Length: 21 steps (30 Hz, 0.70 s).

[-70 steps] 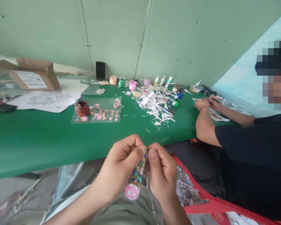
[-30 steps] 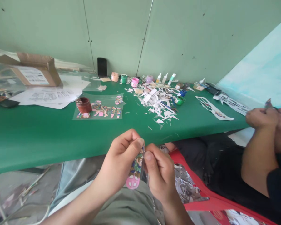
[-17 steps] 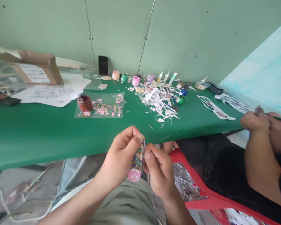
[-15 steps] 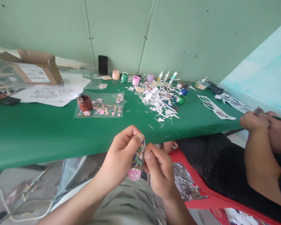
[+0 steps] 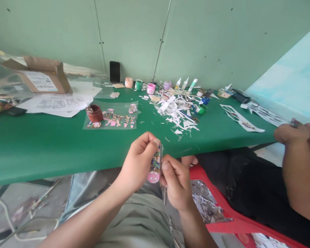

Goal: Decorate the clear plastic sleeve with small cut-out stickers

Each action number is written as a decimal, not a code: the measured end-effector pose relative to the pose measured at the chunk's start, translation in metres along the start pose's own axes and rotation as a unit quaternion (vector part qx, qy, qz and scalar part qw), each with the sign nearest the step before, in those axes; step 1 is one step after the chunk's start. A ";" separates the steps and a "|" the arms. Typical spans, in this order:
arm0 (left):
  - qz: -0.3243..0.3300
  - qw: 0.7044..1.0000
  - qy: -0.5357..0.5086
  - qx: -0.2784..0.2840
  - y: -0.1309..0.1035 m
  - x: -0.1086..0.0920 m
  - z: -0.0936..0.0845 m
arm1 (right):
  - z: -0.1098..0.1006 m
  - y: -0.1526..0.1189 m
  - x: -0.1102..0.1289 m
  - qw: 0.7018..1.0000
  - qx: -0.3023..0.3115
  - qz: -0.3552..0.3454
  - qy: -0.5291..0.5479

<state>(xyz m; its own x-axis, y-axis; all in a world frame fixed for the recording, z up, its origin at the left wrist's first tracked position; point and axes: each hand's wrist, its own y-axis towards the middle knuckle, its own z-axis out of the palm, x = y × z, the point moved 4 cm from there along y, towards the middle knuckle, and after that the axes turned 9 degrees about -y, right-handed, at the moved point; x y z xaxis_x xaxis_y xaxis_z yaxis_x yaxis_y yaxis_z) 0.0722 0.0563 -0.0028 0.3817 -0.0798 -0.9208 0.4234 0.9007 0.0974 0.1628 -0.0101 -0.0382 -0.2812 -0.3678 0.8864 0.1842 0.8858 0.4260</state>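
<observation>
My left hand (image 5: 141, 160) is closed, thumb and fingers pinching the top of a small patterned cut-out strip (image 5: 155, 167) with a pink rounded end and clear margin. It hangs just past the table's front edge, over my lap. Against the strip's right side, my right hand (image 5: 177, 179) is closed in a pinch. A thin rod-like tool (image 5: 165, 195) sticks out below its fingers; the tip is hidden. On the table ahead lies a clear plastic sheet (image 5: 116, 126) bearing more patterned cut-outs (image 5: 115, 117) and a brown-red jar (image 5: 94, 113).
A heap of white paper scraps (image 5: 177, 113) covers the middle of the green table (image 5: 54, 148). Behind stand paint jars (image 5: 151, 89), glue bottles and a phone (image 5: 115, 71). An open carton (image 5: 46, 77) is at left. A co-worker's hands (image 5: 297, 132) work at right, above a red chair (image 5: 217, 199).
Both my hands have risen slightly with the strip, which has moved up and a little to the right. The co-worker's hands have shifted right in view.
</observation>
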 end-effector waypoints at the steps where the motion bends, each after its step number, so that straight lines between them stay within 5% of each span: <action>1: 0.005 1.000 0.004 -0.003 0.004 0.003 0.001 | -0.002 0.001 -0.004 1.000 -0.003 0.009 0.014; 10: 0.070 0.997 0.023 -0.022 0.055 0.019 0.017 | -0.038 0.017 -0.041 0.975 0.033 0.108 0.193; 12: 0.057 0.998 0.013 0.003 0.054 0.018 0.020 | -0.056 0.020 -0.046 0.983 -0.022 0.133 0.123; 15: 0.026 0.999 0.004 0.030 0.042 0.014 0.021 | -0.083 0.022 -0.039 0.975 -0.113 0.126 -0.143; 17: 0.008 0.999 0.012 0.050 0.032 0.010 0.021 | -0.086 0.021 -0.028 0.957 -0.108 0.106 -0.249; 21: 0.004 0.997 0.037 0.072 0.017 -0.002 0.023 | -0.071 0.018 -0.005 0.967 -0.105 0.038 -0.230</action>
<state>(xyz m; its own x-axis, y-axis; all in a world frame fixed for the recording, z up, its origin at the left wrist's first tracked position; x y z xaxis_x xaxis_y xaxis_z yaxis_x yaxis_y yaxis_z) 0.0972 0.0621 0.0089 0.3271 -0.0358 -0.9443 0.5364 0.8297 0.1543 0.2340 -0.0124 -0.0219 -0.6400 -0.0955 0.7624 0.3947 0.8104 0.4329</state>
